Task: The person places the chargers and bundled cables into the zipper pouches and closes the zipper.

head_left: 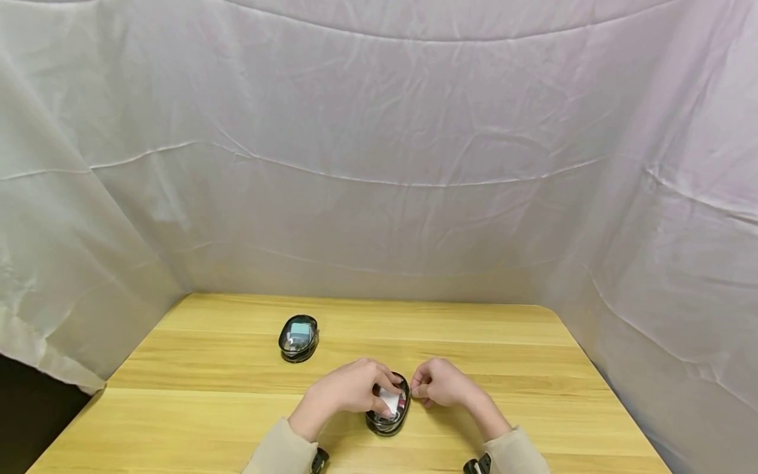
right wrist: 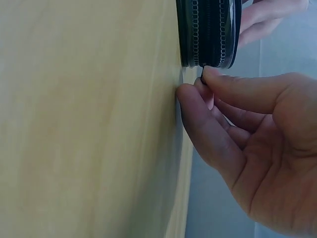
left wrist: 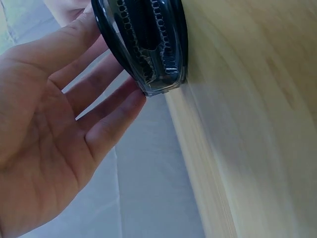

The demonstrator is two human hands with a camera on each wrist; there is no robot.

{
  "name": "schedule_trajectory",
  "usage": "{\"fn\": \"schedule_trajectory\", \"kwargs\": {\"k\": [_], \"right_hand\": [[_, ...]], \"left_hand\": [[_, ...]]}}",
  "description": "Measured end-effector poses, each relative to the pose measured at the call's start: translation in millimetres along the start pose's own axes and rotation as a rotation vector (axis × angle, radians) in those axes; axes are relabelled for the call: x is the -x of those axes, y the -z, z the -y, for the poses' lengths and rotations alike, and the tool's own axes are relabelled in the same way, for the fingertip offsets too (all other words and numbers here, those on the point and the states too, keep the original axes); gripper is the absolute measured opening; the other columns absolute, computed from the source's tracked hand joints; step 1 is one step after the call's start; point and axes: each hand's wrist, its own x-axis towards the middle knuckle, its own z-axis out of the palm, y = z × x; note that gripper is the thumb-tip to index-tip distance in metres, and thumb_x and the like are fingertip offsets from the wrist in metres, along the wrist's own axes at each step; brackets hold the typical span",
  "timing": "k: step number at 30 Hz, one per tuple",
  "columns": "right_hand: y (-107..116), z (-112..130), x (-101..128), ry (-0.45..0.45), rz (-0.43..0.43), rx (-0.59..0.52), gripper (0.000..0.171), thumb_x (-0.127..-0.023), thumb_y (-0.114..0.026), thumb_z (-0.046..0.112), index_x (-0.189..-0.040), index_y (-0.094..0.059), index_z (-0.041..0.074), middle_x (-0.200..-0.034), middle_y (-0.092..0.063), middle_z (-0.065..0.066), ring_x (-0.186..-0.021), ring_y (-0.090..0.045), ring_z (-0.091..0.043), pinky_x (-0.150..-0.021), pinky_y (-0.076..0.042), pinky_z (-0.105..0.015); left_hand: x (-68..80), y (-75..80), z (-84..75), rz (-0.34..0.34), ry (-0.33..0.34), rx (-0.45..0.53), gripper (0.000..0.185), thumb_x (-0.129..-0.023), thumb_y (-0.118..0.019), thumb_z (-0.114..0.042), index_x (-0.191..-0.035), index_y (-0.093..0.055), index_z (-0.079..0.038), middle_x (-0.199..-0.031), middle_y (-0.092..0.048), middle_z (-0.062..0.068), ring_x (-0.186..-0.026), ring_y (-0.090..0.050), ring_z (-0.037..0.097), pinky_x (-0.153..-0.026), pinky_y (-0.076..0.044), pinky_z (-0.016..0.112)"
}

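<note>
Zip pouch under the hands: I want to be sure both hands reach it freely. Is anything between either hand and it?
Nothing visible. The left hand rests fingers on the zip pouch; the right hand pinches at its zipper end.

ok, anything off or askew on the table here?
Nothing stands out. Both zip cases sit flat on the table: one alone at the back left, the near one steadied by the left hand while the right hand pinches its zipper pull.

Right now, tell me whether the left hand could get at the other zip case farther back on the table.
Probably yes: the left hand only steadies the near case, and bare table lies between it and the far case.
</note>
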Motion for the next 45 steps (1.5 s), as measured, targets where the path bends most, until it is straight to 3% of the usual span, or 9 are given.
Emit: {"fn": "schedule_trajectory", "kwargs": {"k": [19, 28, 37, 45], "right_hand": [[5.0, -0.1, 4.8, 0.002, 0.122, -0.062, 0.012, -0.091, -0.069, -0.007, -0.083, -0.068, 0.002, -0.079, -0.067, -0.008, -0.068, -0.067, -0.02, -0.061, -0.062, -0.03], [4.1, -1.1, 2.6, -0.007, 0.088, -0.052, 0.012, -0.091, -0.069, -0.007, -0.083, -0.068, 0.002, -0.078, -0.066, -0.007, -0.069, -0.066, -0.019, -0.061, -0.062, -0.031], [-1.2, -1.4, -0.4, -0.012, -0.023, -0.012, 0.013, -0.091, -0.068, -0.008, -0.082, -0.068, 0.001, -0.076, -0.066, -0.006, -0.067, -0.066, -0.019, -0.059, -0.061, -0.031], [-0.5, -3.5, -1.1, -0.006, -0.006, -0.052, 0.013, -0.092, -0.069, -0.008, -0.083, -0.068, 0.0, -0.077, -0.066, -0.006, -0.068, -0.067, -0.02, -0.061, -0.062, -0.032]], "left_hand": [[0.3, 0.9, -2.1, 0.004, 0.042, 0.008, 0.035, -0.078, -0.091, -0.027, -0.111, -0.082, -0.02, -0.128, -0.072, -0.009, -0.123, -0.065, 0.016, -0.102, -0.053, 0.029], [-0.3, 0.7, -3.5, 0.01, 0.041, -0.025, 0.035, -0.08, -0.089, -0.028, -0.114, -0.081, -0.02, -0.13, -0.072, -0.006, -0.124, -0.065, 0.018, -0.105, -0.052, 0.032], [2.5, 2.3, -8.4, -0.006, 0.043, -0.099, 0.036, -0.081, -0.089, -0.03, -0.114, -0.081, -0.018, -0.123, -0.074, -0.004, -0.115, -0.068, 0.015, -0.102, -0.055, 0.032], [1.3, 3.7, -13.1, -0.016, -0.018, -0.113, 0.037, -0.077, -0.091, -0.027, -0.113, -0.082, -0.024, -0.13, -0.071, -0.006, -0.12, -0.065, 0.016, -0.105, -0.053, 0.035]]}}
